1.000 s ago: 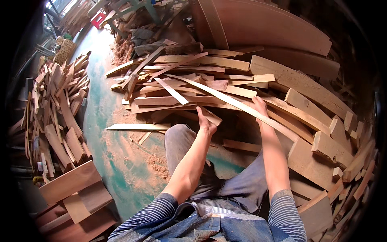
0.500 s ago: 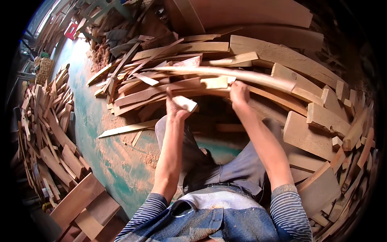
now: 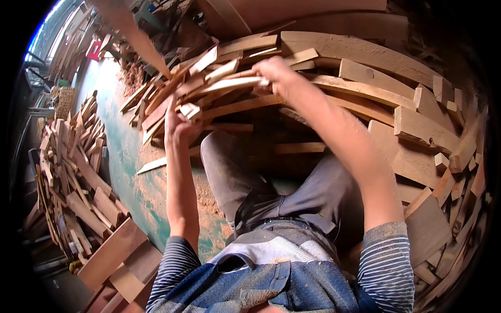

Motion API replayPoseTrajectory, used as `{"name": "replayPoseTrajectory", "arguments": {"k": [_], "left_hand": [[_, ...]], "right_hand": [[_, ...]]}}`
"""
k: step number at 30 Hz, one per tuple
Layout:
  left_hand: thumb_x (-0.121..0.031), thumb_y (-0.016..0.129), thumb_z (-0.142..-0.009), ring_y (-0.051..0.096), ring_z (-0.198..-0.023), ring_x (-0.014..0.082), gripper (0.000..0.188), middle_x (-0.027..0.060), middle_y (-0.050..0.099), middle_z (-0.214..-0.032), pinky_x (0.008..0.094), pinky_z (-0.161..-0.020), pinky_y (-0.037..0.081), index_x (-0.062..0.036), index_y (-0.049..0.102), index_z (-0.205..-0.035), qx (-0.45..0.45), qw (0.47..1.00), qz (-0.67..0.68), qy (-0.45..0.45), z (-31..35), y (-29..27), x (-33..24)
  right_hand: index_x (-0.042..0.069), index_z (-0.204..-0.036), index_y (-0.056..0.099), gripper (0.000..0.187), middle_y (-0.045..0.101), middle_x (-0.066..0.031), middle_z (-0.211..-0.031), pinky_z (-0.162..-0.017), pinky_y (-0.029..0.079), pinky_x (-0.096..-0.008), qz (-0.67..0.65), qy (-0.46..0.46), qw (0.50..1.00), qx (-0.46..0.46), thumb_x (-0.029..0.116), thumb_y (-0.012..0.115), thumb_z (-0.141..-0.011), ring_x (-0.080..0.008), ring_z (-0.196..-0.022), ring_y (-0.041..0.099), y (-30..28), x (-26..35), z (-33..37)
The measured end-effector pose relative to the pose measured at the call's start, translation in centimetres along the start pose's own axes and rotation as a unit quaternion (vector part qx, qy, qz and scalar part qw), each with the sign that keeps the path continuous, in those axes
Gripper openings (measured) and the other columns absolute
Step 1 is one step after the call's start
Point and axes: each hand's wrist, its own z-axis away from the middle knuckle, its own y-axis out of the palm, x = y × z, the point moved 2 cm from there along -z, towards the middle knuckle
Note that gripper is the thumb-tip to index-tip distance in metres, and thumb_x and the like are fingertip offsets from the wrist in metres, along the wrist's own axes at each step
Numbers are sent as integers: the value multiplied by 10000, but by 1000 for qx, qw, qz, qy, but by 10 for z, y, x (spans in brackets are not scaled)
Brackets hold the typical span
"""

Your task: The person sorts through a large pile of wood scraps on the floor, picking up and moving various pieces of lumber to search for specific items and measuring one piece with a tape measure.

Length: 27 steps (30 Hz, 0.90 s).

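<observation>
My left hand (image 3: 180, 128) is closed around a short pale wood block (image 3: 190, 111), at the left end of a heap of wood offcuts (image 3: 360, 94) in front of my knees. My right hand (image 3: 276, 75), slightly blurred, reaches over the middle of the heap. Its fingers are closed on the right end of a pale wood strip (image 3: 229, 85), which lies level across other pieces. Beyond my left hand a long board (image 3: 130, 36), smeared by motion, slants from the top edge down to the heap. Whether anything holds this board I cannot tell.
A second pile of wood strips (image 3: 78, 177) lies on the left, with flat boards (image 3: 112, 255) nearer me. Thick blocks (image 3: 425, 128) are stacked at the right. Sawdust covers the green floor (image 3: 141, 193). Large panels (image 3: 313, 13) stand behind the heap.
Both hands have moved left, the right one also farther away. The long strip lying across the heap is gone from there, and a blurred long board now shows at upper left.
</observation>
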Motion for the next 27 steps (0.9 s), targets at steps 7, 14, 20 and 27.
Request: {"name": "replayPoseTrajectory", "arguments": {"k": [7, 14, 20, 27], "left_hand": [[-336, 684, -970, 679, -725, 236, 266, 59, 692, -834, 394, -642, 581, -76, 639, -1006, -66, 993, -4, 95, -17, 67, -25], [-261, 745, -936, 664, -937, 302, 341, 177, 666, -1016, 397, -830, 592, 27, 609, -1060, 31, 996, -1, 87, -37, 50, -62], [-205, 629, -1009, 673, -1012, 290, 282, 182, 654, -1091, 394, -849, 612, 64, 581, -1080, 95, 994, 11, 61, -45, 50, -29], [-43, 563, -955, 648, -904, 255, 135, 124, 612, -1009, 451, -850, 611, 14, 543, -1077, 94, 986, -97, 95, -93, 25, 55]], "right_hand": [[5, -1019, 590, 152, 600, -108, -973, -623, 665, -373, -35, -86, 995, -31, 139, 612, -952, -230, -895, 677, -5, 63, -23], [-46, -1201, 546, 316, 508, -154, -1247, -647, 670, -471, -35, -138, 989, -26, 159, 595, -965, -311, -1091, 596, 7, 92, -38], [-12, -1185, 506, 374, 484, -146, -1267, -713, 670, -464, 38, -157, 986, -44, 277, 610, -972, -336, -1108, 597, -1, 103, -51], [21, -1090, 576, 240, 647, -143, -968, -559, 632, -424, 47, -73, 996, 2, 234, 589, -980, -254, -771, 704, -48, 42, -66]]}}
